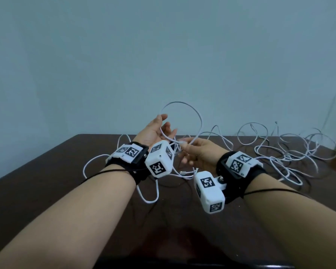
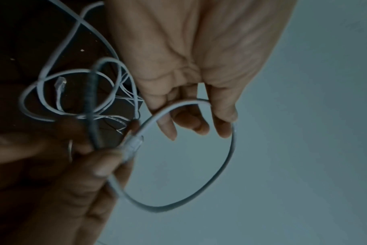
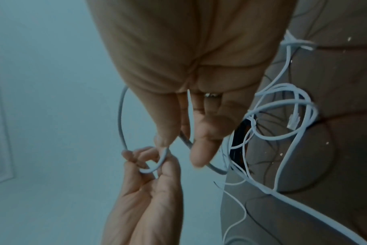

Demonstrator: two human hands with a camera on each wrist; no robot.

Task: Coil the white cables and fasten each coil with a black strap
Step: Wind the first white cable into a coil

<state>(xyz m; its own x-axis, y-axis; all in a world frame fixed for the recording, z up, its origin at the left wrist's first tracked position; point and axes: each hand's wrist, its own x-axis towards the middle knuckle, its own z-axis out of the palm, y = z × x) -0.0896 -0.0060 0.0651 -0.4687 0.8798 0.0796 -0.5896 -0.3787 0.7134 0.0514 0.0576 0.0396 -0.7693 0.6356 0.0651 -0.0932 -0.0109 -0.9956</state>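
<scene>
Holding one white cable up over the surface, your left hand hooks its loop and your right hand pinches the plug end. Loosen either hand and the loop could spring open. The far-right tangle could snag.

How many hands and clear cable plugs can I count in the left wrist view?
Hands: 2 (left hand, right hand), both holding the white cable.
Clear plugs: 2 (held plug, loose plug on the table).
Total: 4
</scene>
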